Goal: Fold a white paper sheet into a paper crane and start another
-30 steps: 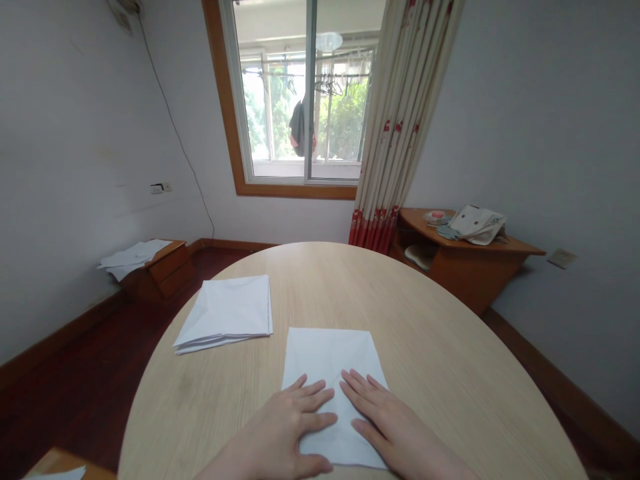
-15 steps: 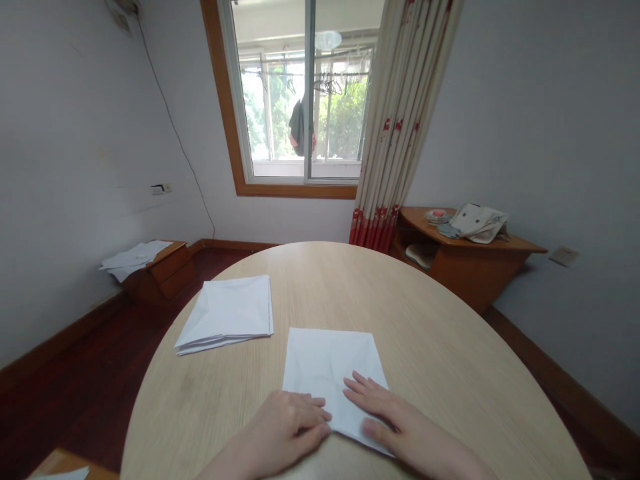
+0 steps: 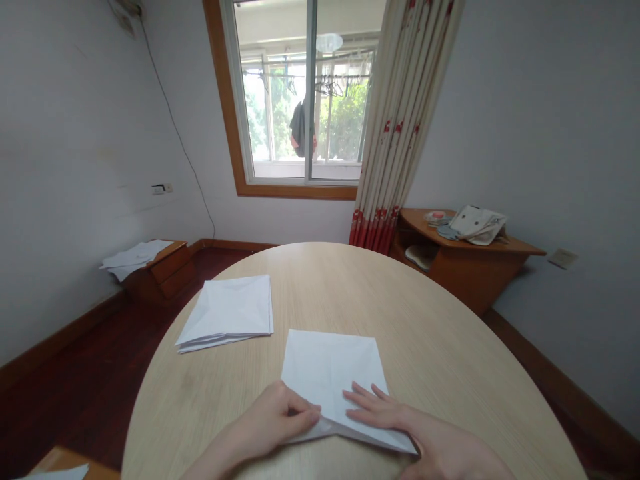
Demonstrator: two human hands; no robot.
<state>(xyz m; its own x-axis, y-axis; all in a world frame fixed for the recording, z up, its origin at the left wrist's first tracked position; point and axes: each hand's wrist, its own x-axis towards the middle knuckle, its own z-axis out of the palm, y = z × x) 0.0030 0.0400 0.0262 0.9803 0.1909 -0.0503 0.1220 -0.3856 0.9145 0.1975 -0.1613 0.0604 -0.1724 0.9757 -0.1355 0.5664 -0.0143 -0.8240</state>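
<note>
The left hand point(image 3: 277, 408), its forearm slanting in from the near left, is curled, thumb and fingertips pinching the near edge of the paper point(image 3: 327, 367), which is lifted there. The right hand point(image 3: 403, 421) angles in from the near right, palm down and open, its spread fingers resting on top. The paper lies near-center on the table point(image 3: 450, 380), right of the stack point(image 3: 233, 307).

Daylight glares through the window point(image 3: 309, 100), with dim outer edges.
</note>
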